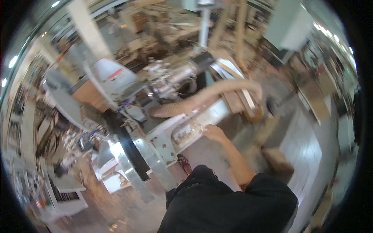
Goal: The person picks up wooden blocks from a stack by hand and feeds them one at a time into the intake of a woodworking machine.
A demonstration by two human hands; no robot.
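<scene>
So the right hand (215, 133) is at the right end of the wood chips (189, 134) in the pale machine base (216, 112), chips just left of the fingers. Too blurry, can't tell if it's gripping any. Ribbed hose (206, 95) arcs on the far side.

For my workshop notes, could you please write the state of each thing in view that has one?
Pale chips: loose, gathered
Right hand: beside those chips, grip unclear
Ribbed hose: bent
Sandal: worn
Ceiling light: lit
</scene>
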